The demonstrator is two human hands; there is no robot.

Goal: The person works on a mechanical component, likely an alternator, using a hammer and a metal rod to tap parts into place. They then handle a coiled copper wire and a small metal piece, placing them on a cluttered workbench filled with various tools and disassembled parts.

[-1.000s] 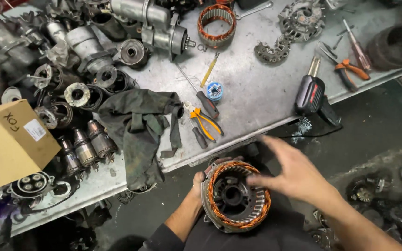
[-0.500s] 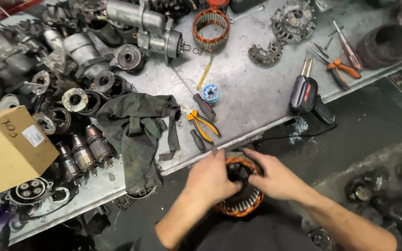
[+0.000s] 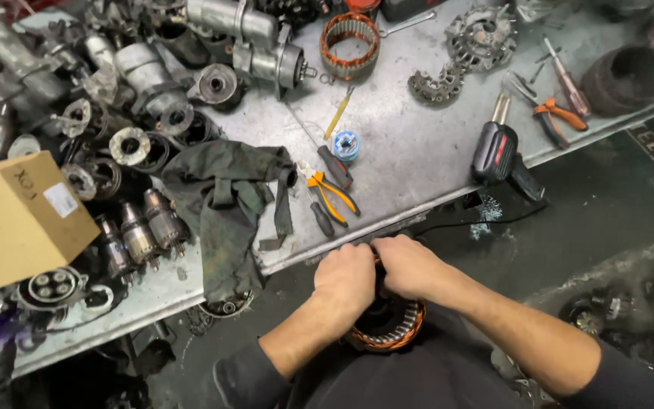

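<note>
An alternator stator with copper windings (image 3: 389,327) rests in my lap just below the metal workbench's front edge (image 3: 387,221). My left hand (image 3: 346,279) is closed over its upper left part. My right hand (image 3: 409,266) grips its upper right part, knuckles touching the left hand. Both hands cover most of the stator; only its lower copper rim shows. Orange-handled pliers (image 3: 333,195) and a black-handled screwdriver (image 3: 322,220) lie on the bench just beyond my hands.
A dark rag (image 3: 230,204) hangs over the bench edge at left. A cardboard box (image 3: 20,220), several motor armatures (image 3: 141,231) and housings crowd the left. A black soldering gun (image 3: 502,155), another stator (image 3: 351,34), and more pliers (image 3: 558,112) lie to the right.
My right hand came down from hovering open onto the stator. Both hands closed together over its top, and the stator tilted so its open face is hidden.
</note>
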